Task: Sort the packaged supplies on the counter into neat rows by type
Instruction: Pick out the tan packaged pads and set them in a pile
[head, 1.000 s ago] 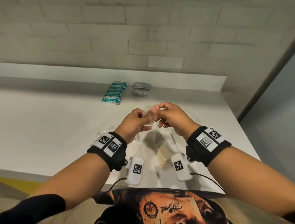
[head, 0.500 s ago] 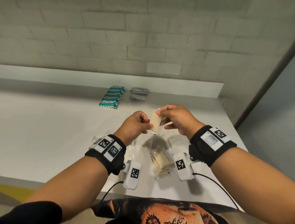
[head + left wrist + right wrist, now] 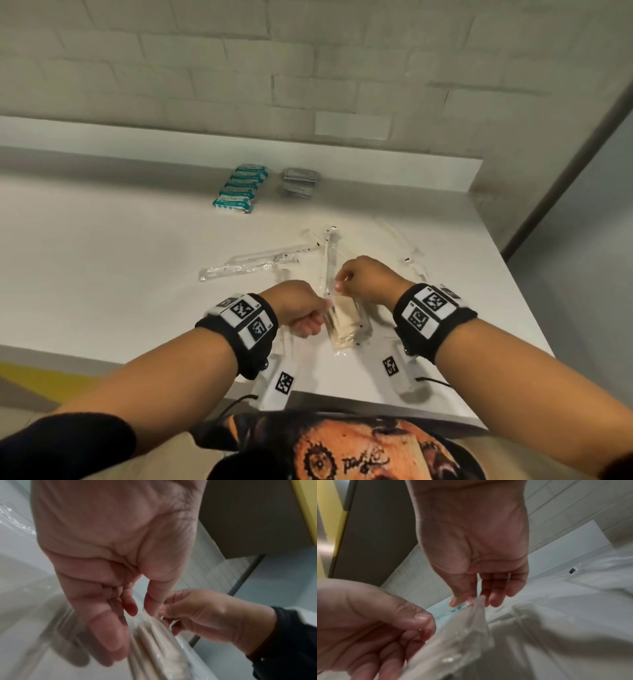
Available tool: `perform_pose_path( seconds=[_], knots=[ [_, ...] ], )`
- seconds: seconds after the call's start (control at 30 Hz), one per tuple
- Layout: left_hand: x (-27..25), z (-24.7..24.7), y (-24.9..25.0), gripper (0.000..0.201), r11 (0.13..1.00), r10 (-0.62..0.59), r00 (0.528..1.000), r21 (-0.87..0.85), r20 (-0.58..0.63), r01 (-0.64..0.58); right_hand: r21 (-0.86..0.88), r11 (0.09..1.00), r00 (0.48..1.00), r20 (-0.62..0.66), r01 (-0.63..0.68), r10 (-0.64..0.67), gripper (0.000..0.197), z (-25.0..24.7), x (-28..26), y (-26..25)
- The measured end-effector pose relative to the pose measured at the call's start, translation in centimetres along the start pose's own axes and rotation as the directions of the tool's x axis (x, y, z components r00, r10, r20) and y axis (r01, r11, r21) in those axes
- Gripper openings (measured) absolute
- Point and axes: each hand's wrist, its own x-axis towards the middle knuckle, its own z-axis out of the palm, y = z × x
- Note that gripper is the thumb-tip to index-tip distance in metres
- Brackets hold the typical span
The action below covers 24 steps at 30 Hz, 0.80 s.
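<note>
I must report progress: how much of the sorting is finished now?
Done: teal packets and grey packets lie in rows at the back. In hand: left hand and right hand pinch a beige packet. Left: long clear packets lie scattered.

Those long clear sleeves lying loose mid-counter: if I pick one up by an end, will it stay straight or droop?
The long clear sleeves will probably droop; they look like thin film around slim contents. They likely weigh little, and the glossy wrap may slip in a pinch. They lie flat, so rolling seems unlikely.
</note>
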Motion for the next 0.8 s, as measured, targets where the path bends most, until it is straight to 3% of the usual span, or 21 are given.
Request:
perform_pose_path(
  seconds=[0.1,0.23,0.43,0.53,0.63,0.7,0.77,0.8],
  knots=[
    [0.4,1.1,-0.4,0.032,0.997,-0.065,0.998,-0.051,-0.024,0.064,0.012,0.985,0.985,-0.007,-0.170,0.170,0.032,0.2,-0.6,0.4],
    [0.7,1.9,-0.4,0.030,0.990,-0.087,0.994,-0.115,-0.065,0.079,0.200,0.896,0.908,0.228,-0.397,0.352,0.030,1.1,-1.9,0.8],
    [0.2,2.5,-0.4,0.019,0.967,-0.083,0.994,-0.246,-0.073,0.063,0.364,0.829,0.900,0.266,-0.424,0.344,0.025,1.9,-3.0,0.3],
    [-0.1,2.7,-0.7,0.017,0.928,-0.102,0.995,-0.360,-0.007,0.093,0.445,0.793,0.900,0.328,-0.416,0.288,0.006,2.2,-3.6,0.3],
    [-0.3,3.1,-0.7,0.018,0.901,-0.063,0.998,-0.432,-0.026,0.045,0.300,0.916,0.956,0.209,-0.265,0.208,0.022,1.9,-4.0,0.3],
    [-0.2,3.1,-0.5,0.038,0.905,0.027,0.979,-0.411,-0.202,-0.110,0.156,0.981,0.993,0.007,-0.117,0.117,0.034,1.4,-4.2,0.3],
    [-0.3,2.9,-0.1,0.052,0.910,0.145,0.919,-0.314,-0.367,-0.269,0.065,0.998,0.986,-0.164,0.000,0.011,0.036,1.3,-4.2,0.5],
    [-0.4,2.8,0.1,0.055,0.908,0.195,0.899,-0.273,-0.392,-0.317,0.012,0.999,0.981,-0.189,0.036,-0.033,0.037,1.6,-4.3,0.6]
  ],
)
